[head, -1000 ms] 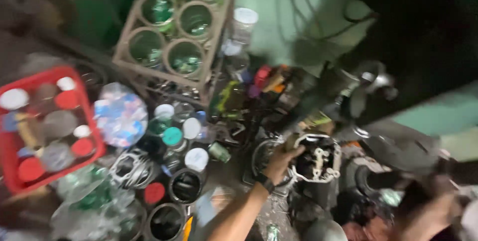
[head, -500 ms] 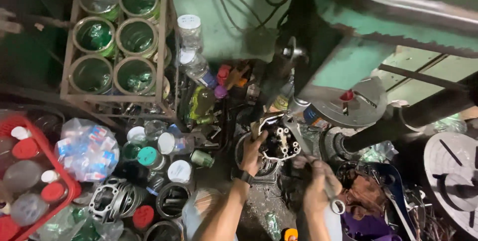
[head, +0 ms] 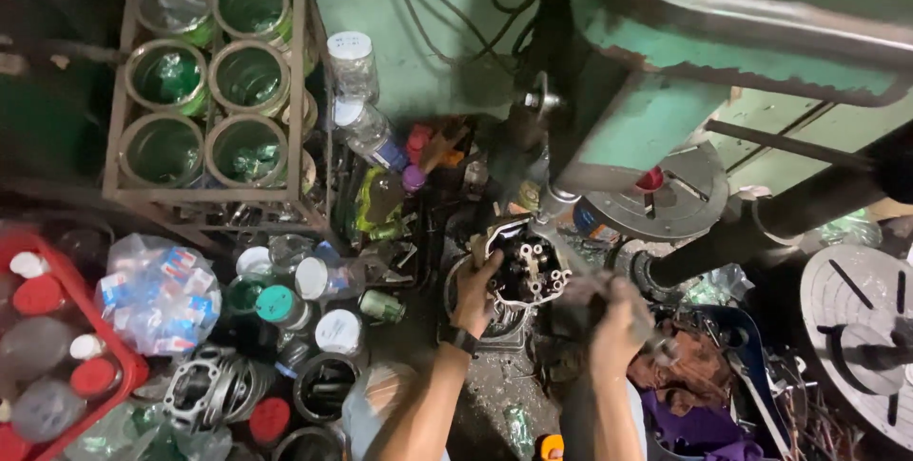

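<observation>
The left hand (head: 475, 292) is curled on the left rim of the engine part (head: 526, 269), fingers wrapped over its edge and holding it. The part is a pale metal casting with a dark, open middle showing small round pieces; its open face tilts up toward the camera, and its long axis runs from lower left to upper right. It sits just in front of the green machine (head: 656, 109), above a dark round base.

The right hand (head: 618, 320) is blurred; it is closed narrow round a long metal tool (head: 571, 256). The tool slants from the hand up and left, across the part's right edge. Where its tip ends cannot be told.

To the left stand jars with white and teal lids (head: 314, 280), a bag of small packets (head: 157, 294) and a red crate (head: 67, 347) of capped bottles. Behind them a rack (head: 223, 90) holds 6 green cans. A rag (head: 685, 371) lies right of the right hand.
</observation>
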